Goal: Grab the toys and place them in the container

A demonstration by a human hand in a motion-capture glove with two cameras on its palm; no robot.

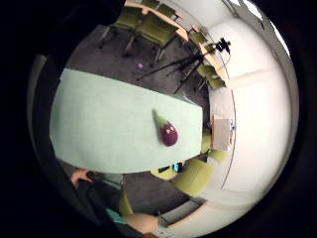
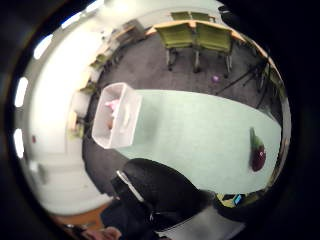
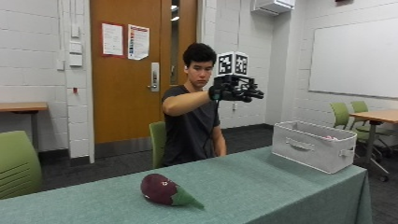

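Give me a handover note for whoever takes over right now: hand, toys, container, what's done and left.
Right hand: raised high above the table, fingers relaxed, holding nothing.
Eggplant toy: lying on the table, at the far end from the container, untouched.
Container: white bin at the table's other end, with a pink toy already inside.
Left: pick up the eggplant and put it in the bin.

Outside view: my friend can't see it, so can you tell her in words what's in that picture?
A person seated behind a green table holds their black-gloved right hand raised high in the air, holding nothing. A purple eggplant toy lies on the table near one end, and a light grey container stands at the other end, something pink showing inside.
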